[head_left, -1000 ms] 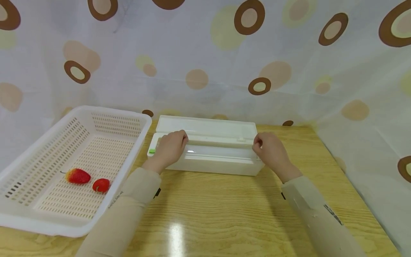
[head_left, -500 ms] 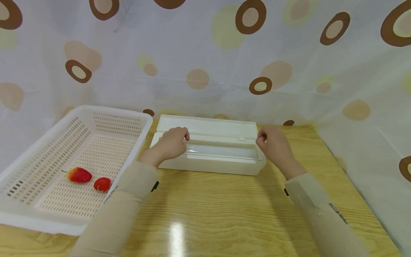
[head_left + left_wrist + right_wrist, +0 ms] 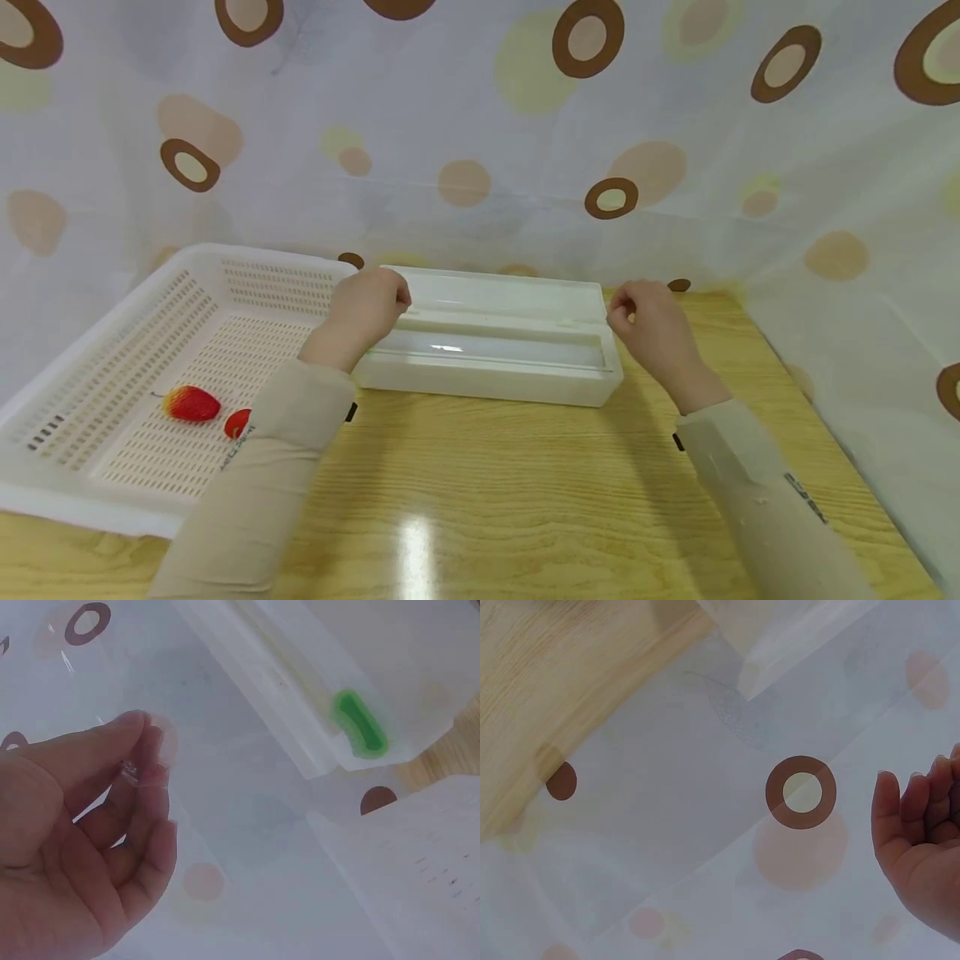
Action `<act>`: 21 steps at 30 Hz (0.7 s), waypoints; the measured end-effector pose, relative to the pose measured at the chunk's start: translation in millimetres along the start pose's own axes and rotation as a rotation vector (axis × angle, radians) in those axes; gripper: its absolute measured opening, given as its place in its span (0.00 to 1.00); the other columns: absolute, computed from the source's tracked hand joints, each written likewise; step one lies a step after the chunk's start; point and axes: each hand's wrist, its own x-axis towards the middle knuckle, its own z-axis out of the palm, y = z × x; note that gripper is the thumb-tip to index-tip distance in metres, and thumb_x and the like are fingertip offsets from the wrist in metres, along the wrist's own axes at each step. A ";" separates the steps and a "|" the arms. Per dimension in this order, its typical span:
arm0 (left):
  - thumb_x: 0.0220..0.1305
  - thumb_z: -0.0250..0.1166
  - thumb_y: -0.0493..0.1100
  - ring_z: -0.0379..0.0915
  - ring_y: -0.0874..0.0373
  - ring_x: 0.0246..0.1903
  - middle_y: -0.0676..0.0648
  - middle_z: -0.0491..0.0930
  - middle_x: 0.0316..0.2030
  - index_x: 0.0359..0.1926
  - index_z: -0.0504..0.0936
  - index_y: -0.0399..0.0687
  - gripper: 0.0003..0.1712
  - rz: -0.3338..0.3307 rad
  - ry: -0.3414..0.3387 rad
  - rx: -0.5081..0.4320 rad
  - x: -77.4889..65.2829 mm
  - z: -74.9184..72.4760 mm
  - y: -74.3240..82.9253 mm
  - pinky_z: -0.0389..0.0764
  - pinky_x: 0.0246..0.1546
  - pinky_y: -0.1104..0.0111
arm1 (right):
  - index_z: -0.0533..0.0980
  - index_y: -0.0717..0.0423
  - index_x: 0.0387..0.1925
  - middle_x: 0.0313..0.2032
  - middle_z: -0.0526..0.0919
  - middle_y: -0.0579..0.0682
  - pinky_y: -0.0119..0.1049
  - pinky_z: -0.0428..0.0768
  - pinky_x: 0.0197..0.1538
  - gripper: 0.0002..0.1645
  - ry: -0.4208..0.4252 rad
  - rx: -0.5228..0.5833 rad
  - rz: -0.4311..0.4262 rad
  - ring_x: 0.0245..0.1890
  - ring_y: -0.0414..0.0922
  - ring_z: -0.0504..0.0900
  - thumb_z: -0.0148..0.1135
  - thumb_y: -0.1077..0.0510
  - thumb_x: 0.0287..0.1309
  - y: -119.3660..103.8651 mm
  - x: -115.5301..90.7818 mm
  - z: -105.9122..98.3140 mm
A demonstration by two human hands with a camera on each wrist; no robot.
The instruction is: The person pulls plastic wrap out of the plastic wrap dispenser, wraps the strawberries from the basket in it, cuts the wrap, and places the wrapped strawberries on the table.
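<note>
A long white cling film dispenser (image 3: 487, 383) lies across the table, its lid (image 3: 517, 296) raised at the back. Shiny film shows in its trough. Above the dispenser's left end, my left hand (image 3: 360, 312) pinches clear cling film (image 3: 139, 778) between thumb and fingertips; a crinkled bit shows there in the left wrist view. My right hand (image 3: 656, 329) is beyond the right end, thumb and forefinger pinched together at the film's other side. The film is nearly invisible between the hands. A green slider (image 3: 360, 726) sits on the dispenser's end.
A white slotted basket (image 3: 97, 518) stands on the left, with a red-and-yellow strawberry (image 3: 191, 403) and a smaller red fruit (image 3: 237, 422), partly behind my left sleeve. A patterned curtain (image 3: 465, 100) hangs close behind. The wooden table (image 3: 525, 492) stretches in front.
My left hand has moved left and up from over the dispenser's trough toward the basket's edge. My right hand has shifted slightly right and up, away from the dispenser's end.
</note>
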 end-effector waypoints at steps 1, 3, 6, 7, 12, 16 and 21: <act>0.64 0.57 0.38 0.79 0.47 0.44 0.42 0.85 0.46 0.44 0.84 0.41 0.13 0.003 0.006 -0.007 -0.4 -0.8 -0.4 0.81 0.44 0.54 | 0.74 0.68 0.24 0.27 0.77 0.63 0.47 0.69 0.37 0.09 0.008 0.002 -0.004 0.34 0.56 0.69 0.46 0.71 0.49 0.0 0.4 -0.8; 0.64 0.57 0.38 0.79 0.47 0.43 0.42 0.85 0.45 0.44 0.84 0.40 0.12 0.010 0.023 -0.004 -0.8 -1.7 -0.1 0.80 0.44 0.53 | 0.74 0.68 0.23 0.27 0.77 0.63 0.47 0.68 0.37 0.09 0.022 0.004 -0.012 0.33 0.56 0.69 0.46 0.71 0.48 -0.2 1.0 -2.9; 0.64 0.55 0.36 0.80 0.47 0.41 0.42 0.86 0.44 0.42 0.85 0.40 0.12 0.028 0.044 0.016 -0.6 -3.3 1.8 0.81 0.41 0.54 | 0.74 0.68 0.23 0.26 0.78 0.63 0.47 0.68 0.36 0.09 0.030 0.007 -0.021 0.32 0.56 0.69 0.46 0.71 0.48 -0.9 1.3 -6.8; 0.63 0.54 0.34 0.80 0.47 0.40 0.42 0.86 0.43 0.41 0.85 0.41 0.13 0.033 0.056 0.022 -0.6 -4.2 2.4 0.81 0.40 0.54 | 0.74 0.68 0.23 0.27 0.78 0.64 0.47 0.68 0.36 0.09 0.031 0.008 -0.022 0.32 0.56 0.69 0.45 0.72 0.47 -1.2 1.3 -8.0; 0.60 0.52 0.29 0.80 0.47 0.37 0.42 0.86 0.41 0.37 0.86 0.42 0.16 0.046 0.100 0.036 -1.0 -8.3 1.4 0.82 0.34 0.56 | 0.75 0.69 0.24 0.26 0.78 0.64 0.48 0.68 0.36 0.10 0.041 0.000 -0.025 0.32 0.57 0.69 0.46 0.71 0.47 -3.0 2.3 -11.9; 0.59 0.51 0.26 0.79 0.47 0.40 0.41 0.85 0.44 0.42 0.85 0.40 0.19 0.034 0.110 0.016 -0.5 -8.2 -1.6 0.82 0.36 0.56 | 0.74 0.69 0.23 0.25 0.77 0.64 0.48 0.68 0.36 0.09 0.050 -0.004 -0.030 0.31 0.56 0.69 0.46 0.71 0.47 -5.6 3.8 -13.1; 0.60 0.46 0.22 0.78 0.45 0.45 0.38 0.84 0.47 0.50 0.80 0.37 0.23 -0.020 0.149 -0.110 -3.5 -10.2 -6.7 0.81 0.43 0.55 | 0.74 0.70 0.25 0.27 0.77 0.64 0.48 0.69 0.36 0.10 0.045 -0.001 -0.010 0.31 0.56 0.69 0.46 0.70 0.48 -10.0 5.1 -15.4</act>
